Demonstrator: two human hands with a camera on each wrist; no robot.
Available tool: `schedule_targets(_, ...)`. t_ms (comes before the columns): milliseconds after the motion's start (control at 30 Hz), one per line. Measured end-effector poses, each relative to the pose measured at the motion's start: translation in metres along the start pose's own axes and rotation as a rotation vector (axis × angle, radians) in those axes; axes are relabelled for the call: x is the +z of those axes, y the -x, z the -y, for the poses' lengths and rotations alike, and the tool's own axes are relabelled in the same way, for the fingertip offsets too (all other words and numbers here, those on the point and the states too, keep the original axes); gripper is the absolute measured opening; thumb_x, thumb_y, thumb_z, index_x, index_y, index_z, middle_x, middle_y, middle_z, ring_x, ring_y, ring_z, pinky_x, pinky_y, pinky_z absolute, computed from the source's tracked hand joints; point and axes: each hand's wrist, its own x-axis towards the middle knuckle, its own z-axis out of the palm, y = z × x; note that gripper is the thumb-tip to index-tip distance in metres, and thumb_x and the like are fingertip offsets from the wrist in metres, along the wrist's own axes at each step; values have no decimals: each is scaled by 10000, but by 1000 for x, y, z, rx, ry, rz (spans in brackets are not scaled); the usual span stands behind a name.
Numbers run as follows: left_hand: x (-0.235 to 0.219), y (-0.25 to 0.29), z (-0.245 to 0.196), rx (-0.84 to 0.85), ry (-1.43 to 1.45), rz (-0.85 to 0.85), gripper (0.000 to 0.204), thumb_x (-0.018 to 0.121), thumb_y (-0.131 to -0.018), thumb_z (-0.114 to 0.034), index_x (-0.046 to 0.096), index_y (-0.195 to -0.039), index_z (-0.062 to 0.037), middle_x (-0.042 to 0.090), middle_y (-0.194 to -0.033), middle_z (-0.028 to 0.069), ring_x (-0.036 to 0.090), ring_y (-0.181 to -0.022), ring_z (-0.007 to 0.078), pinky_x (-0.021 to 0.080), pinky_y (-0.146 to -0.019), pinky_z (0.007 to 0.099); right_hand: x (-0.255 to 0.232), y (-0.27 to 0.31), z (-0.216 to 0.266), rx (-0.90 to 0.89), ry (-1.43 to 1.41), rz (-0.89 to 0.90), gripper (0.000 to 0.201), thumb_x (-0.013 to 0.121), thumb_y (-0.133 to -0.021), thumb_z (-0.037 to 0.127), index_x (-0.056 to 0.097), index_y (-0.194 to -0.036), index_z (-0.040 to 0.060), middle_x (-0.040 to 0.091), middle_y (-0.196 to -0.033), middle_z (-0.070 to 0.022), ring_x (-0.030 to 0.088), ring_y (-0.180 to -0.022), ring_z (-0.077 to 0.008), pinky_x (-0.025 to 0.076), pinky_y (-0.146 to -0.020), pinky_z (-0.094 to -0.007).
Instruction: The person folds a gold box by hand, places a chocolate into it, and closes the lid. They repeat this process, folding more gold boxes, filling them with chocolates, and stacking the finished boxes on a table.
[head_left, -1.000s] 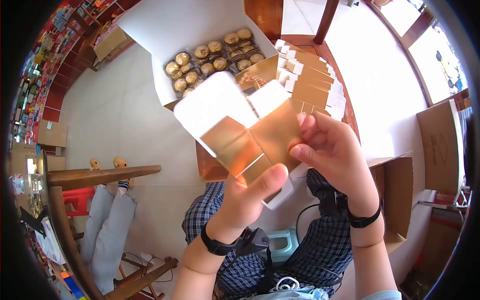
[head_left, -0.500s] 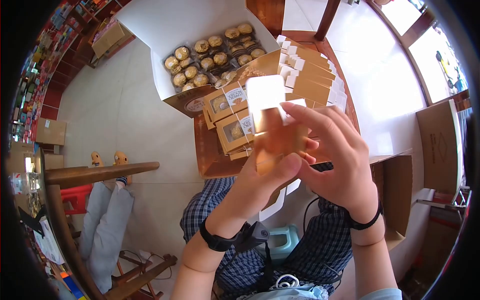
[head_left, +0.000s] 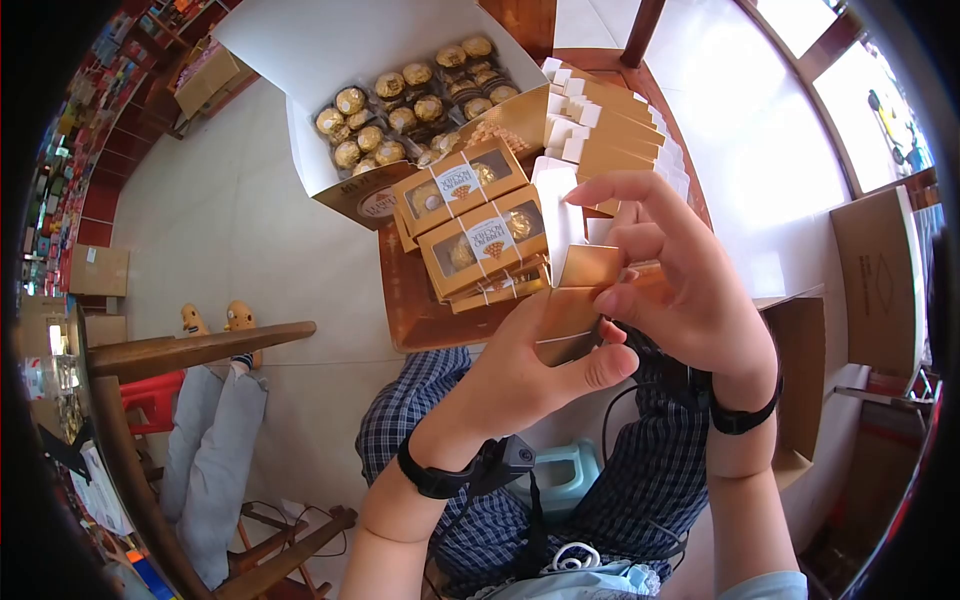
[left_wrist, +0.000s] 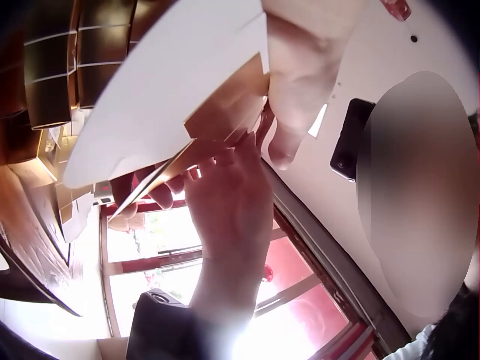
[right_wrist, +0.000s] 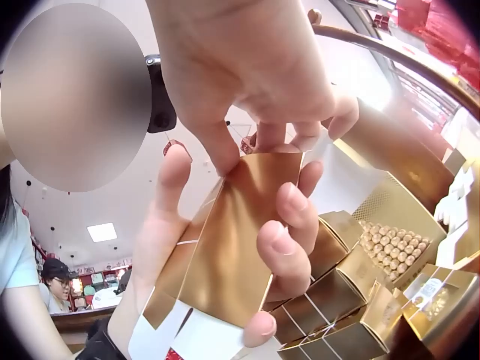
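Note:
A small gold folding carton (head_left: 588,268) with white inner flaps is held up over the front of a wooden seat. My left hand (head_left: 510,375) grips it from below; in the right wrist view its fingers (right_wrist: 289,244) curl round one gold face (right_wrist: 240,240). With thumb and fingers, my right hand (head_left: 680,290) pinches the carton's upper edge. The left wrist view shows the white inside of a long flap (left_wrist: 172,97). Just beyond my hands lie stacked gold boxes (head_left: 432,262) with clear windows, white bands and gold-wrapped chocolates inside.
An open large box (head_left: 305,150) of gold-wrapped chocolates stands behind the stack. Several flat gold cartons (head_left: 625,155) lie fanned at the right of the wooden seat (head_left: 400,325). Below are a light-blue stool (head_left: 565,480) and, at right, an open cardboard box (head_left: 800,380). Another person's legs (head_left: 215,450) show at left.
The carton has turned from spread wide to edge-on and been folded narrower. My right hand has moved from its side to its top edge. The stacked boxes, hidden earlier, now show.

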Motion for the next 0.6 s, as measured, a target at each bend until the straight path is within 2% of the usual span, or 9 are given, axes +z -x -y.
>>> schedule_targets(100, -5, 0, -4, -88, -38, 53, 572, 726, -741, -386, 506, -1101, 0, 566, -974, 44, 544, -873, 108, 444, -774, 254, -4, -1, -1, -3, -36, 43, 555, 575, -715, -93, 382, -1226, 5, 602, -848, -49, 565, -824, -69, 445, -700, -205)
schedule_targets(267, -4, 0, -1, -70, -16, 14, 578, 731, -735, -382, 501, -1108, -4, 571, -970, 46, 559, -851, 114, 452, -759, 255, -6, -4, -7, -3, -33, 66, 556, 608, -722, -62, 378, -1225, -4, 594, -984, -93, 582, -861, -101, 437, -751, -214)
schedule_targets(333, -4, 0, -1, -67, -16, 2, 580, 733, -735, -375, 497, -1114, -5, 573, -971, 47, 565, -844, 115, 454, -757, 257, -8, -6, -8, -92, 79, 105, 575, 629, -729, -42, 354, -1234, -25, 545, -1094, -116, 596, -878, -126, 443, -751, -220)
schedule_targets(367, -4, 0, 0, -52, -21, 0, 578, 733, -737, -365, 493, -1121, -5, 575, -973, 47, 569, -840, 116, 456, -754, 258, -7, -6, -8, -91, 79, 105, 575, 629, -729, -42, 354, -1234, -25, 545, -1094, -116, 596, -878, -126, 443, -751, -220)
schedule_targets(433, -5, 1, -1, -36, -27, -3, 576, 734, -739, -354, 488, -1127, -5, 576, -976, 48, 573, -836, 116, 459, -750, 259, -6, -5, -8, -66, 5, 79, 602, 644, -737, -15, 325, -1248, -42, 484, -1189, -130, 605, -903, -147, 451, -771, -234)
schedule_targets(600, -6, -1, -1, -53, -42, -14, 560, 736, -740, -334, 494, -1126, -7, 582, -966, 50, 579, -825, 111, 458, -749, 257, -7, -5, -6, 32, -61, 107, 611, 646, -756, 19, 307, -1260, -44, 431, -1248, -138, 606, -936, -167, 451, -807, -251)
